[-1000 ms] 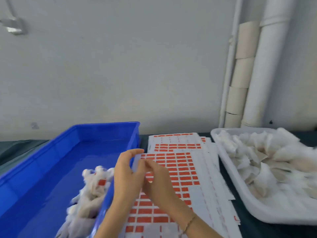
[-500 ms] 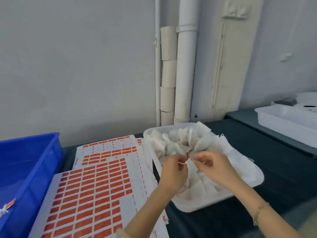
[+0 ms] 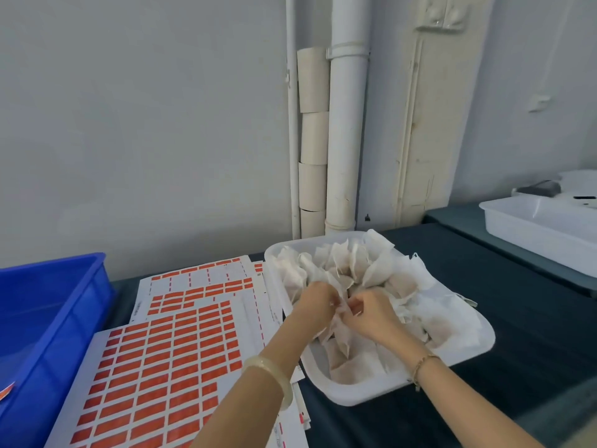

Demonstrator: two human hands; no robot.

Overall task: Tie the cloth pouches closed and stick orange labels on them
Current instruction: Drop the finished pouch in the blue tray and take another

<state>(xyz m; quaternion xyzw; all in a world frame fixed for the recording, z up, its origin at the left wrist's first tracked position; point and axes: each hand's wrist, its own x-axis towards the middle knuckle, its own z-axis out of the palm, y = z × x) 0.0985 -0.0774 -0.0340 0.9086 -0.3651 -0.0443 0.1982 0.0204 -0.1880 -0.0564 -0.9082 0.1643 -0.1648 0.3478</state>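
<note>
1. A white tray (image 3: 355, 394) stands on the dark tabletop (image 3: 533, 334), heaped with cloth pouches (image 3: 352, 263).
2. Over the tray's middle, the left hand (image 3: 318, 302) and the right hand (image 3: 371, 315) meet, backs up.
3. The fingers (image 3: 357, 307) of both hands are curled and pinch the gathered top of a single pouch (image 3: 340, 334), which sits among the heap inside the tray.
4. Just left of the tray lie overlapping sheets of orange labels (image 3: 168, 367), with many rows partly used.
5. Further left of the tray stands a blue bin (image 3: 64, 318).
6. Well to the right of the tray sits a second white tray (image 3: 533, 234).
7. A pale bangle (image 3: 271, 373) circles the left wrist, and a thin bracelet (image 3: 423, 363) circles the right.
</note>
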